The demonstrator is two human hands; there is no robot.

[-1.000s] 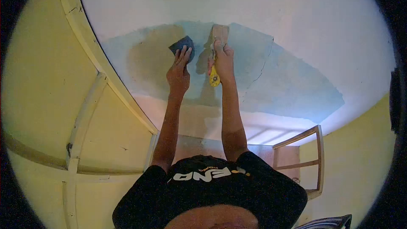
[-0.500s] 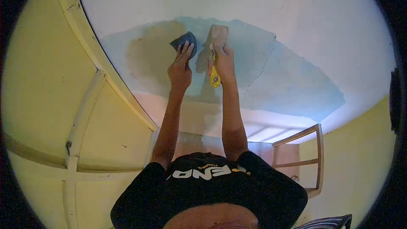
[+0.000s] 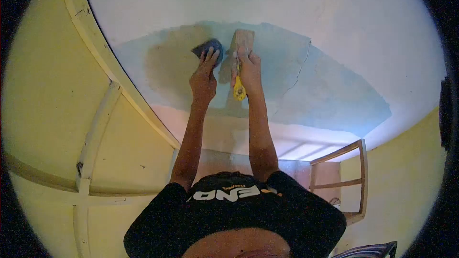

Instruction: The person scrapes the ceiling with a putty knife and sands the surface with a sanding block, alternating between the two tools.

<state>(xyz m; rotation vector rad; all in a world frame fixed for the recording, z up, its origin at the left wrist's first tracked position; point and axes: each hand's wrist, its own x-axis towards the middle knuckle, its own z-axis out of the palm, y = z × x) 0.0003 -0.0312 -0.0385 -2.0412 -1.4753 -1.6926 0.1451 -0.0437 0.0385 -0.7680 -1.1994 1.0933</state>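
Both my arms reach up to the white wall (image 3: 373, 43). Under the fingers of my left hand (image 3: 203, 81) is a dark, pointed piece (image 3: 210, 50), rounded on its right side; its kind does not show clearly. My right hand (image 3: 249, 70) is wrapped round a putty knife (image 3: 245, 37). Its broad, brownish blade points up, and the yellow handle end (image 3: 239, 91) sticks out below my fist. Behind both hands spreads a blue-green patch (image 3: 277, 62) on the wall, with a brownish smear (image 3: 167, 62) left of my left hand.
A thin crack (image 3: 300, 71) runs down the patch to the right. Yellow panels with pale battens (image 3: 98, 129) stand along the left. A wooden frame (image 3: 362, 177) stands at lower right, before a yellow wall (image 3: 397, 177). Dark curved bars (image 3: 373, 251) show at the bottom right.
My right hand and the putty knife have shifted slightly left, and the knife has turned a little. My left hand has barely moved, its dark piece still under the fingers.
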